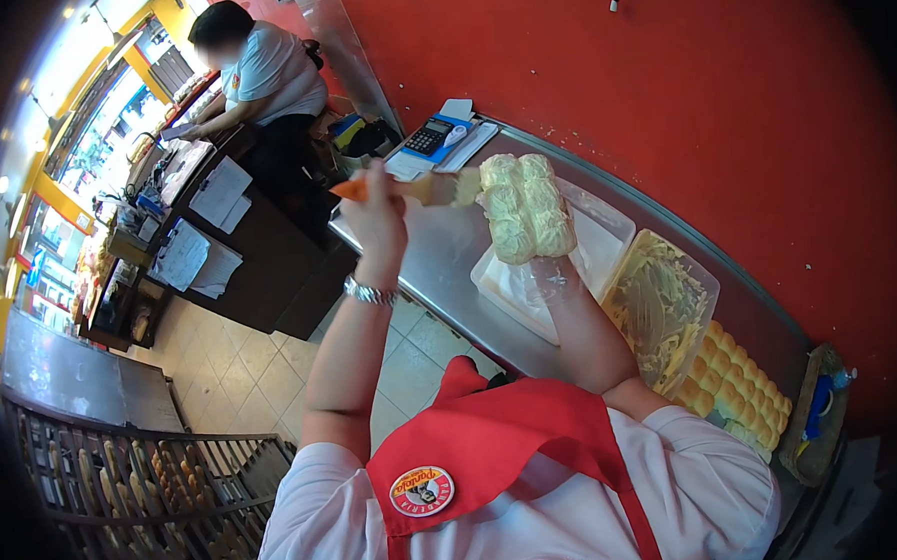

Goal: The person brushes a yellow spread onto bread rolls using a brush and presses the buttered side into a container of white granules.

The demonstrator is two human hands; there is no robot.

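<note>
The left hand (375, 211) grips a brush (434, 188) by its orange handle, bristles touching two buns (525, 207) held up in the gloved right hand (543, 276) above the steel counter (438, 260). Pressing hard could tip the buns off the palm.

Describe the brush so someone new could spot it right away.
Start at the steel counter along the red wall. Above its near end, the left hand holds a brush toward the bread rolls in the gloved right hand. Only it has an orange handle.
</note>
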